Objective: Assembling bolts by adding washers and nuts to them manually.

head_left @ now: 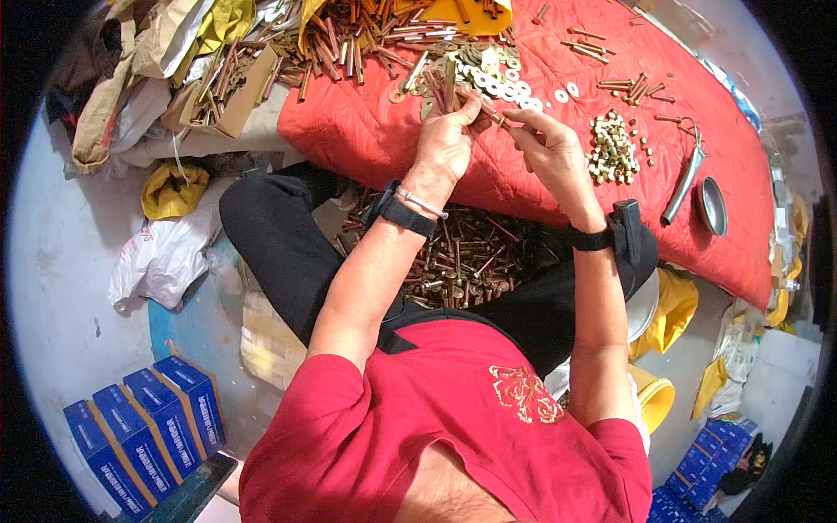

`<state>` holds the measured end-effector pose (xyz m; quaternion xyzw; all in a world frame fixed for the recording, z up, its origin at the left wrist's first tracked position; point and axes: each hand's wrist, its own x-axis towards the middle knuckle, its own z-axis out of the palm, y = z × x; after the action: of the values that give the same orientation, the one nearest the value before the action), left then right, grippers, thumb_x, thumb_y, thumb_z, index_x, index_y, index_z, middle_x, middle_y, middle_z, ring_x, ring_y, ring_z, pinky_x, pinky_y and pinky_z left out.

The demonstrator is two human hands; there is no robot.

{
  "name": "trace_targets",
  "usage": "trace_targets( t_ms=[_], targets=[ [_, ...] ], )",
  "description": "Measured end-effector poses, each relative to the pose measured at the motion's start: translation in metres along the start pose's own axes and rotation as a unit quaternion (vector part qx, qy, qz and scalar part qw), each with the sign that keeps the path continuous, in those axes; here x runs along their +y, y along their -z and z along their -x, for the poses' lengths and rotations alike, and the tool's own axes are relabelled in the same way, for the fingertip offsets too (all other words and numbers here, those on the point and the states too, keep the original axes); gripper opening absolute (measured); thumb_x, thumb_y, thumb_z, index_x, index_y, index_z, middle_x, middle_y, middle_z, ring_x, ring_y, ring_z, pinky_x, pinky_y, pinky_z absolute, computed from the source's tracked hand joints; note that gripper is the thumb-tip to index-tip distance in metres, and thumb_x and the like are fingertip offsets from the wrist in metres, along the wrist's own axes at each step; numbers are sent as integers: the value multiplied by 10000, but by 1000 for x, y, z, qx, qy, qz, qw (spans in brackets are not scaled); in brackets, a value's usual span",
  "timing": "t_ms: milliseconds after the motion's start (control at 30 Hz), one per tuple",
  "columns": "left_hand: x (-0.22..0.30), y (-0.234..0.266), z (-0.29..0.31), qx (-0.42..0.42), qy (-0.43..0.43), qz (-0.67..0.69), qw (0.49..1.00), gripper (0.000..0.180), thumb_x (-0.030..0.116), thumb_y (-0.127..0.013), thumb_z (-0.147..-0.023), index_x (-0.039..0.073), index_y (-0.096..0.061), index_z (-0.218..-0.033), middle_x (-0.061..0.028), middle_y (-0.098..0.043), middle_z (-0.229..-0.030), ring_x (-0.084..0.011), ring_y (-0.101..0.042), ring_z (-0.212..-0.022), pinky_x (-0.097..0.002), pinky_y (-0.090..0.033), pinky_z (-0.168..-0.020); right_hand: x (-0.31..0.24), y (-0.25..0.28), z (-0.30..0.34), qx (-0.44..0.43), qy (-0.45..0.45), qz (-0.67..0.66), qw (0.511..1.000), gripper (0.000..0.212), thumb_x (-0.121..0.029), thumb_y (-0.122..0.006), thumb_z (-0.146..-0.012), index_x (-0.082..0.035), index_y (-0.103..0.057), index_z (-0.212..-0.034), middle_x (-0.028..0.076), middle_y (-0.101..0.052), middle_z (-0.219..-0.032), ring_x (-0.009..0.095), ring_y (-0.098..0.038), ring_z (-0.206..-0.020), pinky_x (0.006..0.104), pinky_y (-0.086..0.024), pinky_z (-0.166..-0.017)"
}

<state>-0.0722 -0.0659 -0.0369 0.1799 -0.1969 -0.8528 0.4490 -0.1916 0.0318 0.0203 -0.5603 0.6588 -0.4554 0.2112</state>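
My left hand [448, 138] is closed around several copper- and brass-coloured metal tubes [450, 84] that stick up past its fingers. From it a thin copper-coloured bolt [490, 113] points toward my right hand [551, 150]. The right thumb and fingers pinch at the bolt's end, where a small brass-coloured piece shows; whether it is a nut I cannot tell. Just beyond the hands lie flat washers [501, 77], silver and brass in tone. Brass-coloured nuts [613, 150] are heaped to the right of my right hand. Between my legs sits a pile of bolts [462, 261].
A red quilted cover [366, 131] spreads before me. Copper-coloured tubes [349, 39] and a cardboard box [234, 109] lie far left. Loose bolts [636, 87], a handled tool [684, 185] and a metal bowl [712, 207] are at right. Blue boxes [148, 431] stand lower left.
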Motion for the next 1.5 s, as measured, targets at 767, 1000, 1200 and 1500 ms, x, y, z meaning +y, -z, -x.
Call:
trace_targets(
  t_ms=[767,1000,1200,1500],
  targets=[
    [-7,-6,6,9,16,-9,1000,103,52,-614,-849,91,-613,-944,-36,-647,-866,-175,-638,-768,-307,-532,-675,-8,7,-1,21,51,62,997,158,-14,-596,-801,-14,-645,-952,182,-657,-831,269,-647,-740,328,-494,-660],
    [-16,3,0,77,69,54,993,166,24,-590,-855,30,-583,-1020,-69,-631,-914,-182,-609,-792,-282,-512,-675,-5,-7,-8,114,159,128,972,169,-66,-580,-850,-21,-634,-1004,94,-594,-887,176,-576,-872,292,-451,-768],
    [-46,-18,15,-28,85,61,994,234,-44,-515,-794,64,-544,-999,-33,-584,-855,-158,-578,-694,-287,-481,-605,-8,-29,-20,183,185,-83,962,316,-222,-417,-970,-1,-580,-1125,106,-606,-1068,178,-561,-1018,290,-400,-910],
    [-10,-3,-13,-4,198,27,980,209,228,-554,-906,35,-579,-982,-21,-561,-749,-129,-526,-624,-231,-422,-555,71,104,-51,200,11,97,975,163,-141,-597,-863,-43,-646,-983,72,-661,-800,148,-617,-705,280,-487,-642]
  ],
)
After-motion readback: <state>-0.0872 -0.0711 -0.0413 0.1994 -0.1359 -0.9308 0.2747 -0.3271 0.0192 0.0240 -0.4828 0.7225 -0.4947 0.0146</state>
